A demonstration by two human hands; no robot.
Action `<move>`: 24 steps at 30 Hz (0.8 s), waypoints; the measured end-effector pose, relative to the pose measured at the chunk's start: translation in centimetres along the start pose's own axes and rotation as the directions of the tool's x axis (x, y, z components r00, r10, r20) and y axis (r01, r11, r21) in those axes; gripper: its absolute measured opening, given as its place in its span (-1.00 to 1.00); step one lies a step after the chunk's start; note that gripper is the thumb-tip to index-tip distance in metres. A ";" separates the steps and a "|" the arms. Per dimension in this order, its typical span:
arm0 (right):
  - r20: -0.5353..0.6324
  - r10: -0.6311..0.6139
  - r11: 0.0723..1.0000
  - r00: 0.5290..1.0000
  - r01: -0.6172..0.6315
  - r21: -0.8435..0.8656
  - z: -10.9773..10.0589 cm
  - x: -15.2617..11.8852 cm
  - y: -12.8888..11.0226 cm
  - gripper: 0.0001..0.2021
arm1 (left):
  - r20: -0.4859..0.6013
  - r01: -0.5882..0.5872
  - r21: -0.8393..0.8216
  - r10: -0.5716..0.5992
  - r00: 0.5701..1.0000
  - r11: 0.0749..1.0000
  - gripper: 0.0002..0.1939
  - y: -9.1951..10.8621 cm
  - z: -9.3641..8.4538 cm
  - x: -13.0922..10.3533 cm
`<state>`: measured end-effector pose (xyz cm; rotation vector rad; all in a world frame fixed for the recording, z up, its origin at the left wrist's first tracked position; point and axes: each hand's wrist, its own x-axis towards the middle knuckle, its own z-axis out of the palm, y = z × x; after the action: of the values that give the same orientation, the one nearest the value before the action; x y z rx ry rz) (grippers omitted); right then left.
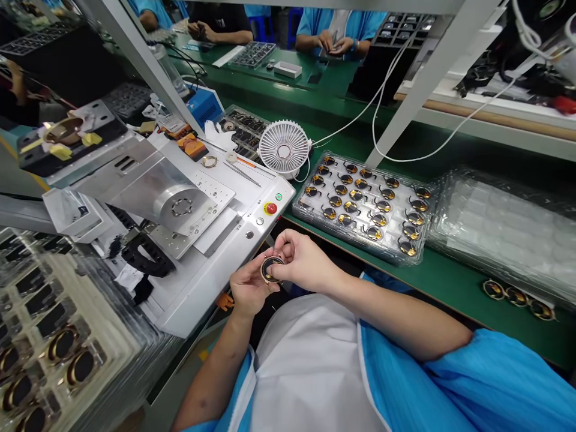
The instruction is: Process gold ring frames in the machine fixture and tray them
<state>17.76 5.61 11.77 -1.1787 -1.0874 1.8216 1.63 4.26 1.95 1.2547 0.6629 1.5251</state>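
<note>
A small round part (269,268) with a gold rim and dark face is held between both hands in front of my body. My left hand (250,284) grips its edge from the left and below. From the right, my right hand (300,261) has its thumb on the face and its fingers bent at the upper edge. To the right lies a clear tray (306,214) holding several round black and gold parts with short black strips. Three gold-rimmed parts (516,297) rest on the green table at the far right.
The white machine (198,294) with a red button stands at the left. A white fan (284,150) sits behind my hands. Stacked trays (508,234) lie at right, more trays (108,330) at lower left. Across the bench, people's hands (335,45) are visible.
</note>
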 end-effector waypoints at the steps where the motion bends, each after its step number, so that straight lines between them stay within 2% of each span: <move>1: -0.002 0.003 1.000 1.000 -0.003 -0.012 -0.1 0.0 0.0 -0.63 | 0.004 -0.001 0.005 0.001 1.000 1.000 -0.41 0.0 0.0 0.0; 6: -0.011 0.001 1.000 1.000 -0.001 -0.008 -0.1 0.3 0.3 -0.64 | -0.002 -0.022 0.038 0.022 1.000 0.999 -0.43 0.0 0.1 -0.1; 11: 0.007 0.029 0.994 1.000 -0.030 0.104 -0.1 0.7 0.8 -0.61 | -0.068 -0.029 0.028 0.031 0.997 0.999 -0.45 0.3 0.9 0.1; 13: 0.024 0.068 0.992 0.997 -0.070 0.101 -0.4 0.7 0.8 -0.54 | -0.093 -0.029 0.028 0.031 0.995 0.999 -0.45 0.4 1.2 0.1; 18: 0.087 0.175 0.984 0.981 -0.173 -0.038 -1.1 0.7 1.1 -0.33 | -0.112 -0.027 0.047 0.032 0.993 0.999 -0.47 0.2 1.1 -0.4; 21: 0.081 0.194 0.980 0.978 -0.196 0.023 -1.1 0.8 1.9 -0.20 | -0.083 -0.027 0.067 0.032 0.996 0.997 -0.48 0.0 0.9 -0.9; 24: 0.077 0.219 0.970 0.973 -0.226 0.094 -0.7 1.0 2.6 -0.14 | -0.074 -0.034 0.101 0.041 0.996 0.994 -0.49 0.0 0.8 -1.2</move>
<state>17.77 5.67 8.90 -1.2277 -0.9148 2.0755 2.28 3.05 1.79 1.2954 0.7774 1.5936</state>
